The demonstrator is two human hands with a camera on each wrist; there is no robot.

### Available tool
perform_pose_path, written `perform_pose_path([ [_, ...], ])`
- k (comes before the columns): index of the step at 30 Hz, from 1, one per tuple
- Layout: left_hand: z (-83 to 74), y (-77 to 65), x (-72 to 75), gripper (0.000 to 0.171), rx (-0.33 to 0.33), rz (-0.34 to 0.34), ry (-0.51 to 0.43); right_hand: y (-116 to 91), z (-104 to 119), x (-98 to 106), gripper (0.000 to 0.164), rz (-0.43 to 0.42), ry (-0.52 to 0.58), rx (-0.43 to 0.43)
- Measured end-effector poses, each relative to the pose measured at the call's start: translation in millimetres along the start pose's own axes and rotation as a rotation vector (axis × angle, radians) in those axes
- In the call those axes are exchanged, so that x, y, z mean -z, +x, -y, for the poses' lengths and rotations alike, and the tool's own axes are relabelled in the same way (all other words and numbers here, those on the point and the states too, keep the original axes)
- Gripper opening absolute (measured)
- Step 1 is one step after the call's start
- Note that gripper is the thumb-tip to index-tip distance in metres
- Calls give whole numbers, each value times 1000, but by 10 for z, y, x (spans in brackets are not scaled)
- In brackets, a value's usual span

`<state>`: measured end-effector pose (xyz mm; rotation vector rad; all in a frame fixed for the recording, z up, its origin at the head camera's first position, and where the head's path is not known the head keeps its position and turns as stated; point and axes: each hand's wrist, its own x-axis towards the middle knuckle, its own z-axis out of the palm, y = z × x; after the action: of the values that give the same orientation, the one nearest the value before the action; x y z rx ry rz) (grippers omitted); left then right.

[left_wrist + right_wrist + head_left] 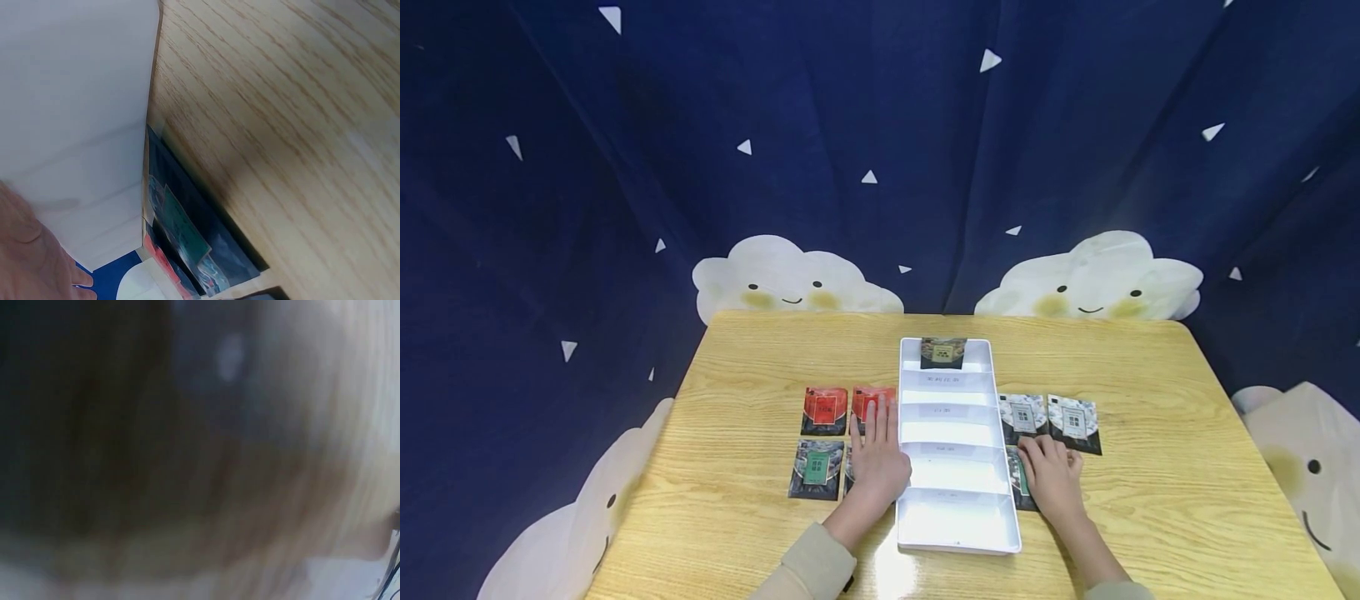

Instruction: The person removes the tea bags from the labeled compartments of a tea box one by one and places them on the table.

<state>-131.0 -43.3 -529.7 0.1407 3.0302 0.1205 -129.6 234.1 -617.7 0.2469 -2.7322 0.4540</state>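
Note:
A white tray (957, 523) with several labelled compartments stands in the middle of the head view. A dark packet with a gold label (943, 353) leans in its far compartment. My left hand (880, 467) lies along the tray's left side, fingers straight and reaching over a red packet (862, 402). Its palm partly covers a dark packet beneath. My right hand (1054, 475) is right of the tray, fingers loosely bent over a green-labelled dark packet (1019, 482), fingertips near the lower edge of a white-and-black packet (1023, 414). The right wrist view is dark and blurred.
Another red packet (825, 410) and a green-labelled packet (817, 469) lie left of my left hand. A second white-and-black packet (1074, 422) lies at the right. The wooden table (1165, 483) ends at a dark blue curtain (925, 125) with clouds and triangles.

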Motion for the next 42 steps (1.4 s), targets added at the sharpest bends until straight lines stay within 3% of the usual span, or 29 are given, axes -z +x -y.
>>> perform_pose_path([
  [22, 2, 6, -5, 71, 6, 18, -17, 84, 46, 65, 12, -56, 71, -82],
  [29, -2, 7, 11, 73, 13, 27, -19, 451, 171, 213, 15, -95, 121, -42],
  [34, -2, 7, 7, 72, 13, 27, -16, 819, 372, 301, 21, -60, 133, -19],
  [42, 2, 10, -6, 71, 12, 27, 8, 1295, 675, 349, 27, 14, 152, 93],
])
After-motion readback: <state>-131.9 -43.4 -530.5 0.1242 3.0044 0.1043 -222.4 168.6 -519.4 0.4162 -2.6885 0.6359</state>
